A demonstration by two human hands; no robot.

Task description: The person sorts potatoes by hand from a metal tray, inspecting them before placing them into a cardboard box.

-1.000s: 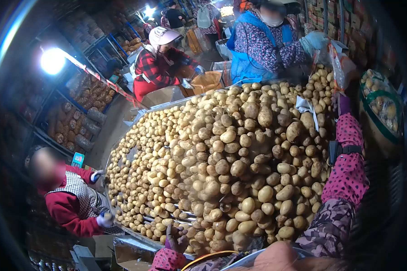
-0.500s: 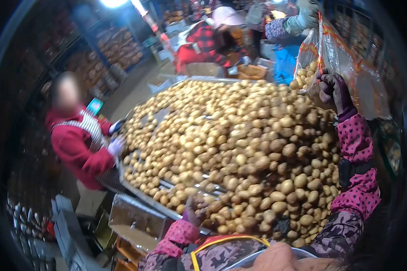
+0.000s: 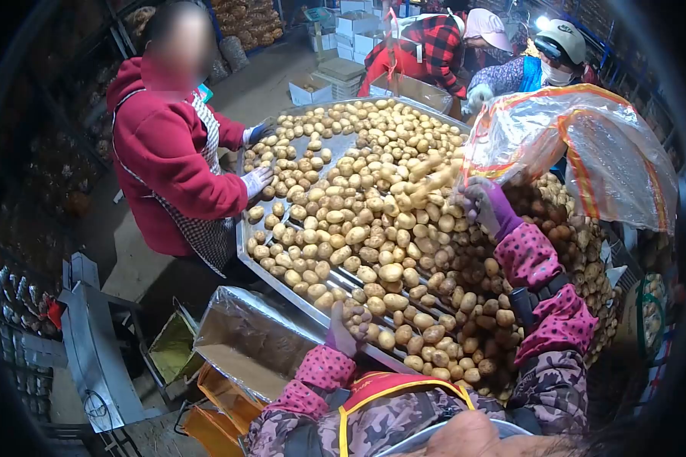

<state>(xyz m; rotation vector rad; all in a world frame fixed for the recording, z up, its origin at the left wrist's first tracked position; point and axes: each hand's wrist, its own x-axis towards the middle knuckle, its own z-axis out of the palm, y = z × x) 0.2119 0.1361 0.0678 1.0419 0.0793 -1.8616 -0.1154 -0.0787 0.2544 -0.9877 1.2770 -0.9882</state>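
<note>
My right hand [image 3: 489, 207], in a purple glove, is closed on the near edge of a clear plastic bag [image 3: 522, 137] with red and orange stripes. The bag's mouth hangs tilted over a heap of potatoes [image 3: 389, 274], and some potatoes [image 3: 427, 179] beneath it are blurred by motion. My left hand [image 3: 344, 331], also gloved, rests at the near rim of the metal sorting table [image 3: 301, 311]. Its soiled fingers appear spread against the nearest potatoes, though they blend in with them. A co-worker's gloved hand [image 3: 478, 97] is at the bag's far side.
Across to the left, a person in a red top [image 3: 168, 160] has both gloved hands on the table's potatoes. Two people bend over at the back, near cardboard boxes [image 3: 354, 27]. A foil-edged box [image 3: 255, 335], orange crates [image 3: 221, 404] and a grey metal stand [image 3: 99, 358] are at lower left.
The raised bag has come down and leftward over the table, my right hand moving with it. Potatoes seen inside it earlier no longer show there. My view has shifted; my left hand stays at the rim.
</note>
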